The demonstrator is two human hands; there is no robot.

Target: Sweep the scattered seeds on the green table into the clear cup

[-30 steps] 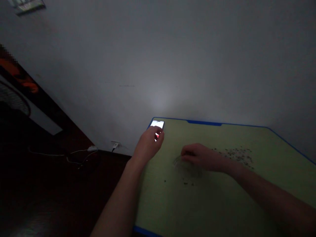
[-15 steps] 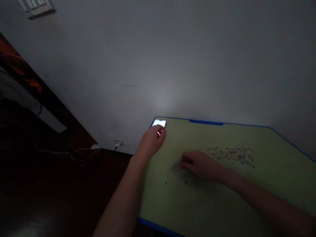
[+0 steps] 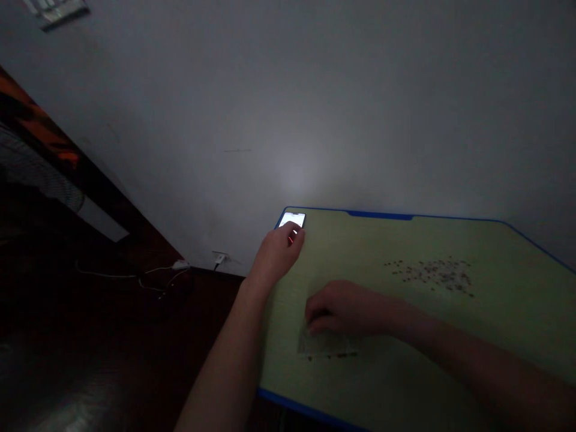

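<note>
At the table's far left corner, a phone (image 3: 292, 217) lies with its screen lit. My left hand (image 3: 279, 251) is curled over its near end, thumb and fingertips bent together, and covers part of the screen. A small red glow shows between the fingers. My right hand (image 3: 339, 306) pinches a thin clear plate (image 3: 321, 345), half-round like a protractor, low against the tabletop. Several small dark bits (image 3: 339, 355) lie along its straight near edge. Farther right, a scattered patch of tiny dark and reddish pieces (image 3: 438, 273) is spread out; their kind is too small to tell.
The pale green table (image 3: 351, 252) has a blue rim and stands against a grey wall (image 3: 382, 108). Left of it, a plug (image 3: 219, 259) sits in a wall socket, and white cables (image 3: 164, 270) trail on the dark floor. A fan (image 3: 40, 168) stands at the far left.
My right hand has moved left and nearer to me with the clear plate, whose straight edge has turned to run level. My left hand stays at the phone. The view has shifted slightly.
</note>
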